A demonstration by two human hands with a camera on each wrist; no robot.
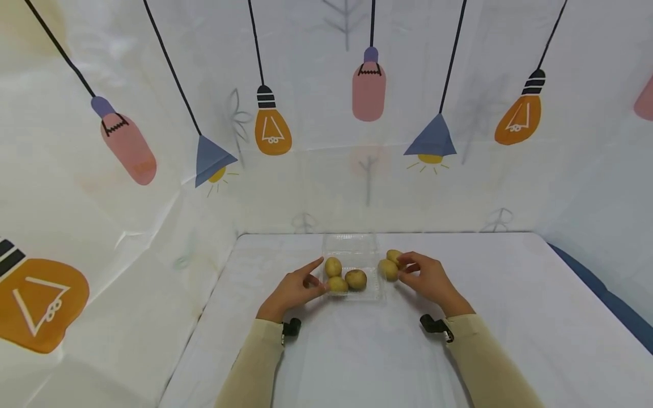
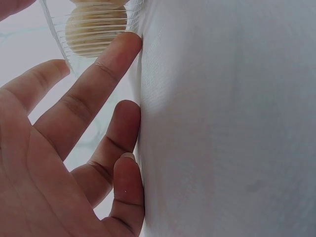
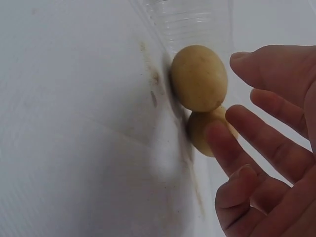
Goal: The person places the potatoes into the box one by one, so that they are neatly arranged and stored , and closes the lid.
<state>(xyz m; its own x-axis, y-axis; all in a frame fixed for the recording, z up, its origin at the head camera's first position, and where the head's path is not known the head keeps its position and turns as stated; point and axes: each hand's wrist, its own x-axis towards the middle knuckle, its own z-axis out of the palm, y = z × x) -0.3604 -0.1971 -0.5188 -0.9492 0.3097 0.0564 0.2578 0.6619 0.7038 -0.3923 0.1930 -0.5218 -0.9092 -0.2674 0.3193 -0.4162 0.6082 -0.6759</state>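
Observation:
A clear plastic clamshell box (image 1: pixel 376 293) lies with its lid (image 1: pixel 350 243) raised at the back. Inside are a large brownish potato (image 1: pixel 356 279) and two yellow potatoes, one behind (image 1: pixel 333 267) and one at the front left (image 1: pixel 337 284). My left hand (image 1: pixel 293 289) spreads its fingers at the box's left side; in the left wrist view a fingertip (image 2: pixel 129 43) meets the ribbed wall. Just right of the box sit two more potatoes, the nearer (image 1: pixel 388 270) and the farther (image 1: pixel 393 256). Beside them is my right hand (image 1: pixel 428 277), its loosely bent fingers overlapping the farther one; contact is unclear.
A white cloth covers the table (image 1: pixel 357 357). Behind it hangs a white sheet (image 1: pixel 316 192) printed with lamps and bulbs. Along the right table edge runs a strip of dark blue fabric (image 1: pixel 607 294). Brownish stains (image 3: pixel 155 78) mark the cloth by the loose potatoes.

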